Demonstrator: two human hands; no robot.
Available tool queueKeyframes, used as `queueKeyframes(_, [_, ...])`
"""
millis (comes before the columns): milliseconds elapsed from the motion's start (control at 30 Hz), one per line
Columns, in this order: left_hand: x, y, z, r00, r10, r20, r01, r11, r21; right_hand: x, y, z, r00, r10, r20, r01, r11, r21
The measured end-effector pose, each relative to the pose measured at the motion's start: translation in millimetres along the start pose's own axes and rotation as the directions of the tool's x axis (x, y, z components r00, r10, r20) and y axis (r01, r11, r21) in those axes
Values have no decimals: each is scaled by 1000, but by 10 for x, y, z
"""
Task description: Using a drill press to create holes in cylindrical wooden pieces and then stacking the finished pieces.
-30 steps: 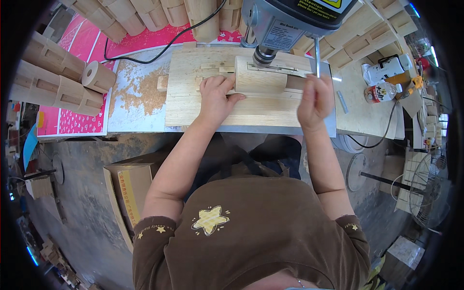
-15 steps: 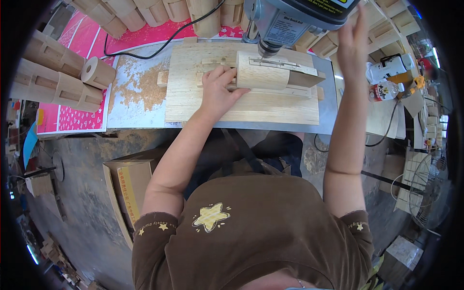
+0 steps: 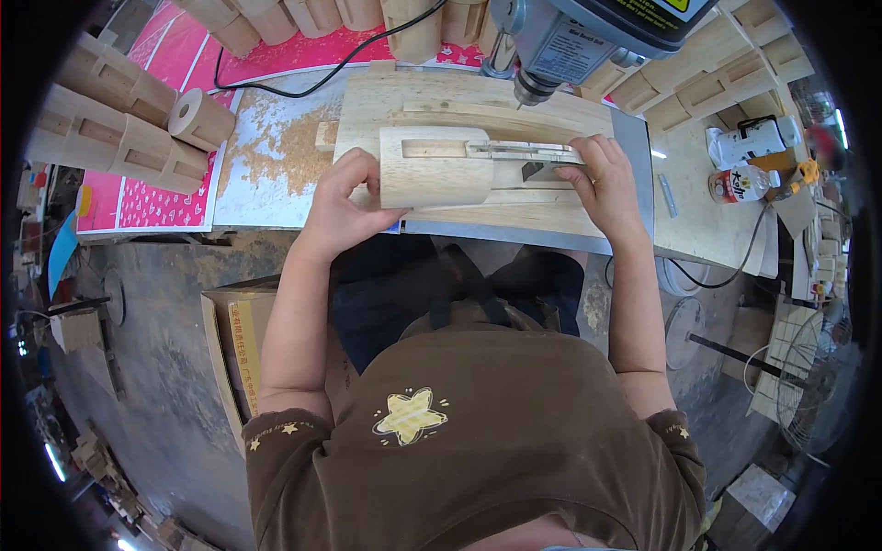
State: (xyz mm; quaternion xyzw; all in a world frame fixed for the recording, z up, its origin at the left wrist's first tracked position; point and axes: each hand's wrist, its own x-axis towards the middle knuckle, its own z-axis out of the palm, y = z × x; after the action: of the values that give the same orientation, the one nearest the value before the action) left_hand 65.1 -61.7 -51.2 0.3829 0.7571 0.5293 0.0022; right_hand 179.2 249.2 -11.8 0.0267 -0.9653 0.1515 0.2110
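A pale wooden cylinder [image 3: 432,182] with a long rectangular recess in its upper side lies crosswise above a flat wooden board [image 3: 372,101]. My left hand [image 3: 342,204] is closed on the cylinder's left end, thumb along the near side. From the cylinder's right end a slotted wooden jig [image 3: 528,154] with a narrow strip on top sticks out. The fingers and thumb of my right hand [image 3: 606,182] pinch the far right end of this jig. Behind them, the chuck and bit of a grey bench drill [image 3: 574,46] hang clear of the wood.
Recessed wooden cylinders [image 3: 119,138] are stacked at the left and along the back. Wood shavings [image 3: 285,138] lie on the bench left of the board. A bottle [image 3: 740,184] and a blue marker-like stick [image 3: 667,195] are at the right. A black cable [image 3: 354,62] crosses the back.
The cylinder has come left and nearer me, out from under the drill chuck, its recess now showing. My right hand has dropped from beside the drill to the jig's right end.
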Motion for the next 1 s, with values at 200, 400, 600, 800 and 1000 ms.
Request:
queueKeyframes(200, [-357, 88, -638, 939, -318, -133, 267, 915, -301, -87, 106, -105, 1000, -1, 11, 1, 1000, 2])
queueKeyframes(400, [-101, 487, -476, 624, -781, 21, 655, 509, -559, -112, -222, -44, 999, -14, 39, 12, 998, 62])
queueKeyframes(600, [-49, 412, -123, 613, -785, 85, 687, 477, -548, -106, -230, -40, 998, -3, 65, -2, 997, 80])
queueKeyframes(800, [33, 369, 380, 716, -680, 155, 653, 575, -493, -92, -277, 52, 998, -49, 41, 47, 998, 46])
queueKeyframes(1000, [-24, 89, 711, 971, -213, -105, 186, 958, -218, -100, -50, 40, 997, 60, -39, -59, 998, 10])
